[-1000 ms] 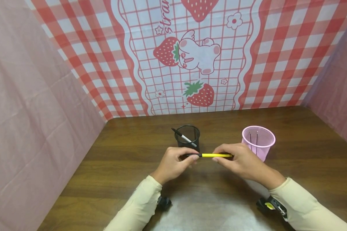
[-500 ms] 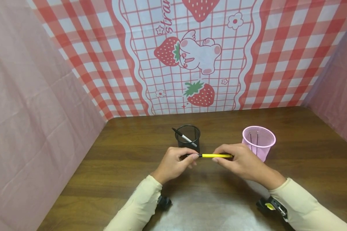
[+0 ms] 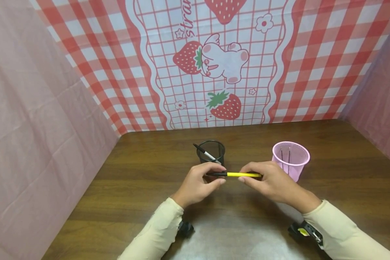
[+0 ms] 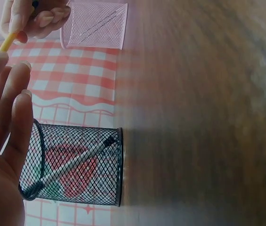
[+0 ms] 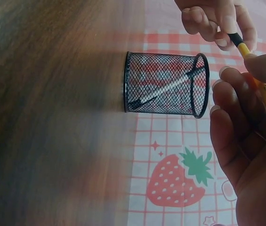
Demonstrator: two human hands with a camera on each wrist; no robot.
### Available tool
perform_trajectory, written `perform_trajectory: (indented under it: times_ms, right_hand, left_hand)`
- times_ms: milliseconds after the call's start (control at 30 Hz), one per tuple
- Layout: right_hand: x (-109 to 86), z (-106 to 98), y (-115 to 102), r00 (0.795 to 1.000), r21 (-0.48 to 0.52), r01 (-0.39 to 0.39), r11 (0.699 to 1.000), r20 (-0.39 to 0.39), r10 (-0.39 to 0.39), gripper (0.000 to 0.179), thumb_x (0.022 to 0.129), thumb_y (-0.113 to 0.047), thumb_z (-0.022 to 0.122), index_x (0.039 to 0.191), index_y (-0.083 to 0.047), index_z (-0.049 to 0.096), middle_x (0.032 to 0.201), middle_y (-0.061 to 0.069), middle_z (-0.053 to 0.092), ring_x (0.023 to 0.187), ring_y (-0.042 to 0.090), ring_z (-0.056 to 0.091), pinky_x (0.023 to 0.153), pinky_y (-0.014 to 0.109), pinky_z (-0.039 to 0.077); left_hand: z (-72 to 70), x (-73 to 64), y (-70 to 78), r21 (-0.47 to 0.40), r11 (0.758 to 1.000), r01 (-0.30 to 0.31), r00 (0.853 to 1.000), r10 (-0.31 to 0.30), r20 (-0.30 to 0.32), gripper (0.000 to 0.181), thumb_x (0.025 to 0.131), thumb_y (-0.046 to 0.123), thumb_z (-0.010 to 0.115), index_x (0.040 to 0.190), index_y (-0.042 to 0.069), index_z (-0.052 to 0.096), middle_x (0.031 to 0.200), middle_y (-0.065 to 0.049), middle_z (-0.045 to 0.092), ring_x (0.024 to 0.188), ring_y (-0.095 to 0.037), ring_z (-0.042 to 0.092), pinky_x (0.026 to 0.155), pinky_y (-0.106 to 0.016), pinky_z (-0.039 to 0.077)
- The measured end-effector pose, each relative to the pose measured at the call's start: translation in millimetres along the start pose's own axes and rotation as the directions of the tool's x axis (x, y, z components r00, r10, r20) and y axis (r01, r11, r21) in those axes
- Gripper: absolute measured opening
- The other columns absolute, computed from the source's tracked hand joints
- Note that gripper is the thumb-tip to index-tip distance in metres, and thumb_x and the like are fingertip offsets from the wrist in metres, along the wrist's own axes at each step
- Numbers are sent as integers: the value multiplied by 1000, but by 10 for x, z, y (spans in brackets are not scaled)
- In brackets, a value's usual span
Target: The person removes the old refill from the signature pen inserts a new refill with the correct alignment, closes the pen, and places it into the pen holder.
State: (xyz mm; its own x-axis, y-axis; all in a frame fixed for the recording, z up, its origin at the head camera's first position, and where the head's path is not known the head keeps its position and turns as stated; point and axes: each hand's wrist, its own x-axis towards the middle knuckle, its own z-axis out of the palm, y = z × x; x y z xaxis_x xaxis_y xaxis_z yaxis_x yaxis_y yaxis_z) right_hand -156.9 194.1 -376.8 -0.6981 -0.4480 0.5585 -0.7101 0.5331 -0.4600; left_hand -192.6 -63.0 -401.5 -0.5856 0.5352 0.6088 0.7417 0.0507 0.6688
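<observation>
My right hand (image 3: 273, 180) pinches a yellow pen (image 3: 234, 174) between thumb and fingers, level above the table. The pen's black end points into my left hand (image 3: 195, 184), whose thumb and fingers stand loosely apart around it; in the head view a gap shows on both sides of the black end. The left wrist view shows the other left fingers (image 4: 17, 108) nearly straight. Just beyond the left hand is a black mesh pen cup (image 3: 200, 161), with a white pen with black ends (image 3: 208, 155) leaning inside.
A pink mesh pen cup (image 3: 295, 169) stands beyond my right hand, two thin dark lines showing along its side. The brown wooden table (image 3: 133, 180) ends at a red-checked strawberry cloth (image 3: 117, 72) at the back. Pink cloths (image 3: 35, 108) hang at both sides.
Until half a second ago my left thumb and finger pinched the pen's black end; now they have spread slightly apart, showing more of it. The right hand and pen have hardly moved.
</observation>
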Motion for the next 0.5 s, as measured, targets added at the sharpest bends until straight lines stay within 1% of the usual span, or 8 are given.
perform_trajectory:
  times_ms: [133, 200, 300, 433, 500]
  right_hand:
    - [1, 10, -2, 1000, 4, -3, 1000, 2, 3, 15, 87, -15, 79, 95, -26, 72, 75, -20, 60, 62, 1, 53, 53, 21, 47]
    - [4, 15, -3, 1000, 7, 3, 1000, 0, -3, 16, 87, -15, 79, 95, -26, 72, 75, -20, 60, 62, 1, 53, 53, 21, 47]
    - [9, 18, -6, 1000, 14, 13, 1000, -3, -13, 17, 87, -14, 79, 95, -26, 72, 76, -20, 60, 62, 1, 53, 53, 21, 47]
    - [12, 20, -7, 1000, 21, 26, 999, -6, -26, 17, 86, -12, 80, 95, -25, 72, 76, -20, 60, 62, 2, 53, 54, 21, 47]
    - [12, 21, -6, 1000, 21, 30, 999, -8, -30, 16, 86, -12, 80, 95, -23, 73, 76, -20, 60, 62, 2, 53, 54, 20, 47]
  left_hand:
    - [19, -6, 8, 16, 1000, -11, 1000, 11, -23, 24, 87, -1, 76, 110, 1, 68, 103, -11, 70, 74, -10, 69, 65, -24, 61]
    - [26, 2, 41, 25, 1000, -18, 999, 19, -34, 23, 86, -4, 76, 107, 0, 68, 101, -13, 70, 69, -11, 68, 64, -24, 61]
    - [22, 33, 145, 55, 997, -53, 997, 56, -49, 21, 84, -8, 76, 103, -3, 69, 96, -14, 70, 72, -11, 68, 64, -25, 61]
    - [-2, 77, 307, 89, 991, -105, 993, 109, -52, 18, 83, -11, 75, 99, -5, 69, 91, -14, 70, 73, -11, 66, 63, -26, 61]
    - [-16, 88, 337, 102, 987, -123, 991, 128, -49, 17, 83, -11, 75, 99, -6, 69, 90, -14, 70, 70, -9, 66, 62, -24, 60]
